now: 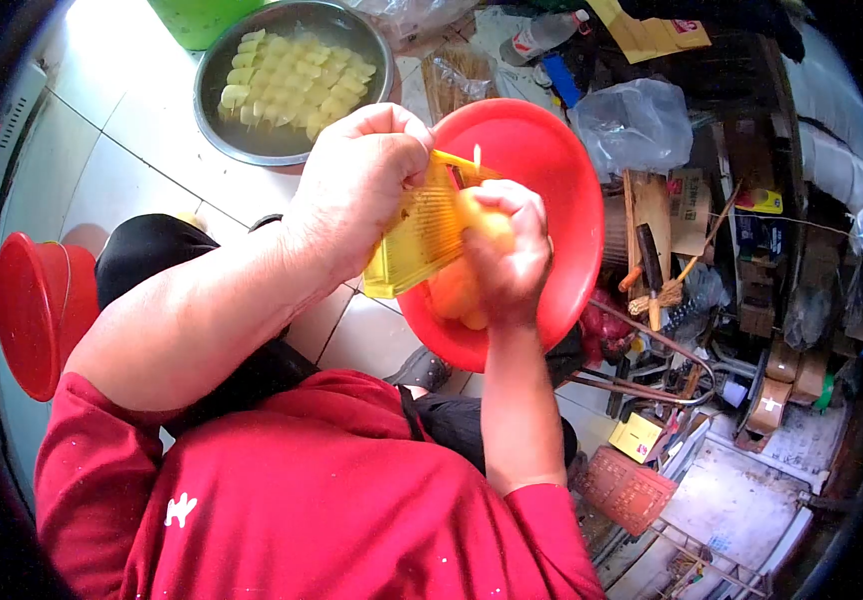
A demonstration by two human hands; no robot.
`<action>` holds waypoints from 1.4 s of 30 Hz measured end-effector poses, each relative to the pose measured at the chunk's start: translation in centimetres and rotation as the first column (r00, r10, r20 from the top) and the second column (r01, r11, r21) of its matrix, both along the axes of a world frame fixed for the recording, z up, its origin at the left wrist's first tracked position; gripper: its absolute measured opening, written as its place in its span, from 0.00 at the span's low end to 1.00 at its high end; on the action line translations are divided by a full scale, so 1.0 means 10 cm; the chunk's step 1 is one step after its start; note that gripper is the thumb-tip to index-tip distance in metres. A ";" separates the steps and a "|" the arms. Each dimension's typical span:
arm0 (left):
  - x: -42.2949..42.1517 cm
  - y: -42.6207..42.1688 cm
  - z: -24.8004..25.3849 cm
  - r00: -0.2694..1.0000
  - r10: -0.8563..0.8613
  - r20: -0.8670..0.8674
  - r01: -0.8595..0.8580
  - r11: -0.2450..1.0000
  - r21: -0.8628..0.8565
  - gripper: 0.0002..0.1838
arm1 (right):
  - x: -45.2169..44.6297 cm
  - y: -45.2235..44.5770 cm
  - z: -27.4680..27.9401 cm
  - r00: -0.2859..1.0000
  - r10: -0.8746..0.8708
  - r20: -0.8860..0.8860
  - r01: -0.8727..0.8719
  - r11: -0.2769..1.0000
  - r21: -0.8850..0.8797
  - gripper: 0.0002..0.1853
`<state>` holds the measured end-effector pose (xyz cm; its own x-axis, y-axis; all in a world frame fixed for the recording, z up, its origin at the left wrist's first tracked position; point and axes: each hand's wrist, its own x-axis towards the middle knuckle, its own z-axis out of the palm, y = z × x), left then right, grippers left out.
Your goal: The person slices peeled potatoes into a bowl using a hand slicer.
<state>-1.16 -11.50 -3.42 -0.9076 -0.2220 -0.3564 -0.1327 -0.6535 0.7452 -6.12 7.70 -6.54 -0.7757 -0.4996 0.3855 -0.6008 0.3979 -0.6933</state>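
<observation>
My left hand (367,165) is closed round the upper end of a yellow ridged plastic slicer (420,235), which slants down over the edge of a red basin (574,200). Against the slicer's far side, my right hand (514,245) holds a rounded yellow-orange piece (492,225), its fingers curled round it. Beneath, more orange rounded pieces (455,292) lie in the red basin, partly hidden by the slicer and my right hand. A metal bowl (214,125) beyond my left hand holds rows of pale yellow-green pieces (297,80).
At the left stands a red bucket (27,315). A green container (197,20) is at the top. Right of the basin are a clear plastic bag (634,125), a bottle (542,38), a hammer (652,270) and a woven brown basket (624,488).
</observation>
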 end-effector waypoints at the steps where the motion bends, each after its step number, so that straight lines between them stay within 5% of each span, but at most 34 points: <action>1: 0.00 0.01 0.02 1.000 0.007 0.020 -0.006 1.000 -0.007 0.10 | 0.16 -0.17 0.21 0.994 0.074 -0.080 -0.079 0.995 -0.056 0.14; 5: 0.06 0.04 0.04 0.999 -0.004 0.047 0.004 1.000 -0.010 0.10 | -0.14 0.08 -0.28 0.968 -0.195 0.159 0.209 0.975 -0.077 0.10; 6: 0.06 0.04 0.04 0.999 -0.003 0.038 0.003 1.000 -0.005 0.10 | -0.31 0.26 -0.50 0.962 -0.254 0.101 0.252 0.967 0.028 0.09; 8: 0.04 0.01 0.04 1.000 0.009 0.025 -0.009 1.000 -0.001 0.10 | -0.27 0.22 -0.47 0.956 -0.210 0.204 0.228 0.971 -0.068 0.09; 12: 0.04 0.02 0.01 0.999 -0.005 0.034 0.005 1.000 -0.011 0.09 | 0.34 -0.31 0.33 0.998 0.067 -0.012 -0.068 0.995 -0.077 0.10; 16: 0.08 0.06 0.00 1.000 -0.009 0.006 0.009 1.000 -0.029 0.09 | -0.33 0.27 -0.53 0.940 -0.276 0.200 0.280 0.960 0.010 0.09; 19: 0.05 0.04 -0.02 0.999 0.028 -0.017 -0.029 0.999 -0.026 0.05 | -0.05 0.06 -0.22 0.936 -0.110 0.335 0.175 0.969 -0.172 0.10; 20: 0.04 0.05 -0.02 0.999 0.041 -0.035 -0.042 0.998 -0.040 0.02 | 0.11 -0.10 0.07 0.991 0.023 0.134 -0.010 0.995 -0.097 0.12; 22: 0.08 0.08 0.05 1.000 0.018 0.013 -0.018 1.000 -0.024 0.02 | 0.22 -0.19 0.18 0.998 0.029 0.050 -0.025 0.996 -0.083 0.12; 25: 0.08 0.09 0.03 0.999 0.010 -0.051 -0.013 0.999 -0.048 0.02 | -0.37 0.29 -0.61 0.910 -0.263 0.321 0.283 0.959 -0.013 0.12; 27: 0.03 0.05 0.02 0.998 0.035 -0.043 -0.037 0.998 -0.047 0.02 | -0.31 0.19 -0.47 0.893 -0.231 0.388 0.273 0.960 -0.058 0.11; 30: 0.06 0.07 -0.01 0.999 0.045 -0.020 -0.047 0.997 -0.061 0.02 | 0.22 -0.23 0.16 0.991 0.093 0.098 -0.081 0.990 -0.119 0.12; 32: 0.08 0.06 -0.01 0.999 0.032 -0.023 -0.034 0.995 -0.090 0.02 | 0.15 -0.22 0.02 0.949 -0.007 0.314 0.087 0.967 -0.241 0.11; 34: 0.08 0.06 -0.01 0.998 0.012 -0.056 -0.019 0.992 -0.125 0.02 | -0.32 0.13 -0.51 0.912 -0.224 0.343 0.279 0.953 -0.120 0.10; 36: 0.05 0.06 0.00 0.999 0.023 -0.046 -0.027 0.995 -0.095 0.02 | -0.35 0.17 -0.51 0.873 -0.231 0.430 0.305 0.946 -0.111 0.10; 39: 0.08 0.06 0.03 1.000 0.015 -0.021 -0.016 0.998 -0.054 0.05 | 0.16 -0.19 0.09 0.968 0.078 0.239 -0.033 0.982 -0.185 0.12; 40: 0.08 0.05 0.04 1.000 -0.012 -0.017 0.012 0.999 -0.049 0.08 | 0.29 -0.32 0.19 0.957 0.089 0.277 -0.010 0.962 -0.272 0.12; 42: 0.08 0.05 0.02 0.999 -0.023 -0.031 0.021 0.998 -0.059 0.08 | -0.05 -0.07 -0.18 0.927 -0.128 0.353 0.194 0.968 -0.159 0.13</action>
